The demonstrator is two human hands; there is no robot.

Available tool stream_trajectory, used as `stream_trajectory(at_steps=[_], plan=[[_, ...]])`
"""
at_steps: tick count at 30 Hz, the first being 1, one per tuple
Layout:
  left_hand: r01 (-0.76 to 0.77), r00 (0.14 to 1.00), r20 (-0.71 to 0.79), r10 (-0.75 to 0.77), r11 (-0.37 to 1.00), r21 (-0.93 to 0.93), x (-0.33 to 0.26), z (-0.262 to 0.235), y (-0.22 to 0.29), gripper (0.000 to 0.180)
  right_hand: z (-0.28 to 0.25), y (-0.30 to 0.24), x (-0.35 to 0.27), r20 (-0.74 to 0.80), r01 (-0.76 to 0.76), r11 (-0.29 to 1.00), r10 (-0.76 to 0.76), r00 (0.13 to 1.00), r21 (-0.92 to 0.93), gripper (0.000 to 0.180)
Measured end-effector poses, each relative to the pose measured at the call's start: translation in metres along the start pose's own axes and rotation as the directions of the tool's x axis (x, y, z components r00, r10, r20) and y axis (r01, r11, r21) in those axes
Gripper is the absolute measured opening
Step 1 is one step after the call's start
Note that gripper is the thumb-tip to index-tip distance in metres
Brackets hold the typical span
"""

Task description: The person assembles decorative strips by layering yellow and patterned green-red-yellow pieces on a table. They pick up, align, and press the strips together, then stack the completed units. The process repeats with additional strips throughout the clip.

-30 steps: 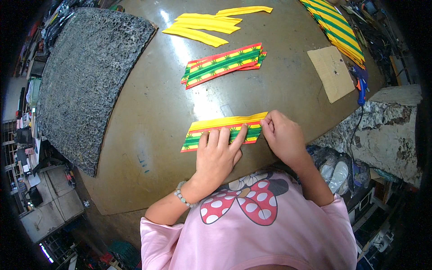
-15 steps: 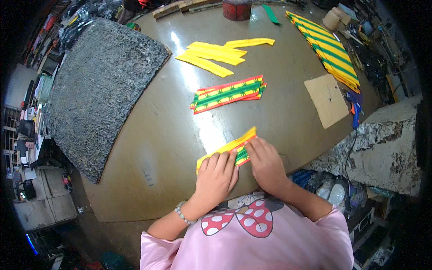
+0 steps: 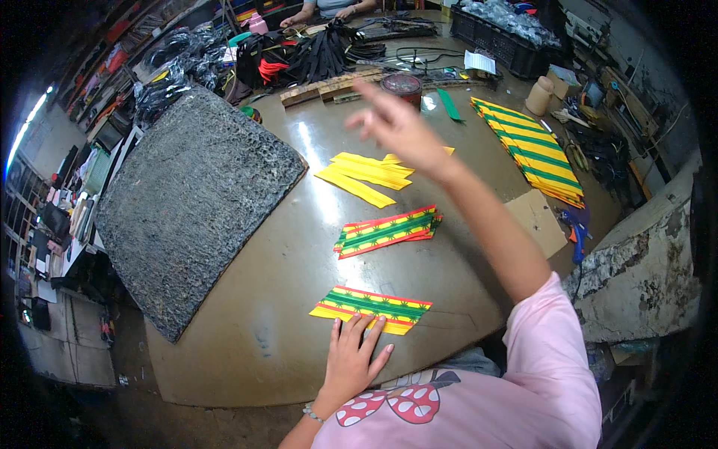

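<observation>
Under the fingertips of my left hand (image 3: 353,352) a slanted fabric strip (image 3: 374,303) lies flat, patterned in red, yellow and green, with a yellow band along its near edge. The left fingers are spread on that near edge. My right hand (image 3: 400,131), somewhat blurred, is held out over the far part of the table with fingers extended and nothing visible in them. It is near a dark red tin (image 3: 402,87) and beyond a loose pile of yellow strips (image 3: 366,178). Between these and the near strip sits a small stack of patterned strips (image 3: 389,230).
A rough dark slab (image 3: 202,202) covers the table's left. At right lie striped yellow-green pieces (image 3: 527,146), cardboard (image 3: 540,222) and a blue glue gun (image 3: 576,233). A green strip (image 3: 450,106) lies past the tin. Another person (image 3: 333,9) is beyond black straps (image 3: 321,56).
My right hand has left the near strip and reached far forward. The strip now lies flat, turned with its patterned face fully showing. The view has tilted up, showing more of the far table.
</observation>
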State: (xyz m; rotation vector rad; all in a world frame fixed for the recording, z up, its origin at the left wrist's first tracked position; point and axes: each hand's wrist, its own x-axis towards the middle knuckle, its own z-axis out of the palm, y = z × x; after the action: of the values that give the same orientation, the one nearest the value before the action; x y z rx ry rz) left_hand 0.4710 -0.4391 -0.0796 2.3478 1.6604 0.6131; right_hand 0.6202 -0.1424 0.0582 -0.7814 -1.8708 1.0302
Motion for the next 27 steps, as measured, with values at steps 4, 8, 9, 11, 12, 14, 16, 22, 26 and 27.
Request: stream_trajectory(at_steps=[4,8,9,11,12,14,16,22,26,27], plan=[[0.034,0.999,-0.002,-0.034,0.993,0.116,0.009,0.005,0.005,0.052,-0.028,-0.037,-0.025,0.01,0.267,0.951,-0.271,0.962,0.154,0.043],[0.026,1.0,-0.007,-0.026,0.996,0.088,0.014,0.01,0.004,0.052,0.031,0.023,-0.076,0.211,0.15,0.725,-0.008,0.978,-0.672,0.039],[0.023,1.0,-0.009,-0.022,0.997,0.08,0.014,0.011,0.003,0.051,0.04,0.044,-0.091,0.292,0.133,0.631,0.154,0.944,-0.764,0.039],[0.026,0.999,-0.046,-0.023,0.998,0.063,0.014,0.011,0.002,0.051,0.048,0.08,-0.109,0.348,0.254,0.585,0.051,0.936,-0.77,0.039],[0.022,0.998,-0.062,-0.019,0.998,0.052,0.013,0.011,0.002,0.05,0.051,0.092,-0.115,0.341,0.29,0.568,-0.017,0.94,-0.77,0.038],[0.029,0.997,-0.08,-0.022,0.997,0.078,0.012,0.013,0.002,0.05,0.056,0.105,-0.124,0.339,0.365,0.487,-0.145,0.93,-0.793,0.037],[0.028,0.997,-0.069,-0.022,0.996,0.081,0.012,0.015,0.002,0.05,0.058,0.108,-0.126,0.357,0.434,0.338,-0.268,0.895,-0.835,0.038],[0.038,0.995,-0.095,-0.031,0.997,0.069,0.01,0.021,0.0,0.048,0.056,0.1,-0.115,0.348,0.468,0.584,-0.313,0.884,-0.664,0.009],[0.021,0.991,-0.131,-0.014,0.998,0.053,0.01,0.021,0.0,0.048,0.042,0.086,-0.107,0.443,0.398,0.735,-0.147,0.885,-0.55,0.016],[0.018,0.991,-0.132,-0.011,0.998,0.057,0.01,0.02,0.0,0.047,0.039,0.08,-0.105,0.473,0.373,0.755,-0.095,0.876,-0.539,0.017]])
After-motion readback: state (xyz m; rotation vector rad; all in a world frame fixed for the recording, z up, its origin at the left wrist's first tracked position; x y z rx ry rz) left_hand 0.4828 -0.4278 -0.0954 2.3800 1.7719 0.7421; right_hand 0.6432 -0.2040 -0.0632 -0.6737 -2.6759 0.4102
